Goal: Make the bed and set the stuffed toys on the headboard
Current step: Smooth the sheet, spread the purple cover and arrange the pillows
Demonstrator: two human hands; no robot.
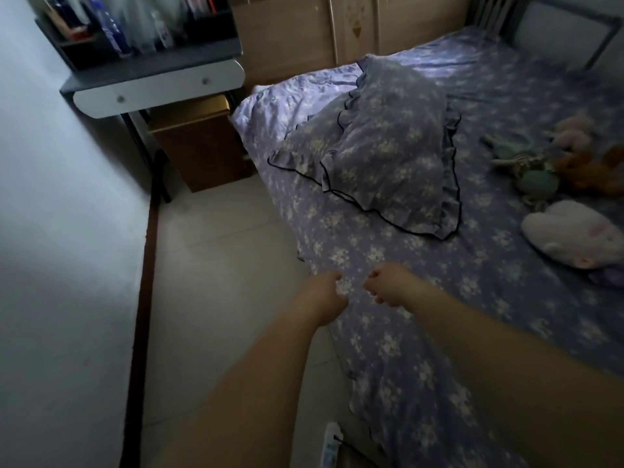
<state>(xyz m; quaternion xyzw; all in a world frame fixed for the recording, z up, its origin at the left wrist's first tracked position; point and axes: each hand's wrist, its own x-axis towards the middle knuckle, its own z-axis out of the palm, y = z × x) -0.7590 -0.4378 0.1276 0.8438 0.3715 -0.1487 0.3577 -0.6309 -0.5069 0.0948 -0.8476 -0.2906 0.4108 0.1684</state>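
A dim bedroom holds a bed [506, 96] covered with a purple flowered sheet [398, 349], beside a pale tiled floor [219, 265]. At the bed's near left edge, the left hand [326, 293] and the right hand [388, 285] are both closed in fists, and each one pinches a fold of the sheet where it hangs over the edge. Further up the bed, near the same left edge, two ruffled pillows [388, 146] in matching fabric lie one partly over the other. Toward the right edge lie the stuffed toys: a pink one [574, 231], a green one [533, 177], an orange one [594, 170] and a pale pink one [574, 130]. Past the far end of the bed stands a grey desk [158, 86] with bottles, and under it a brown cabinet [199, 150].
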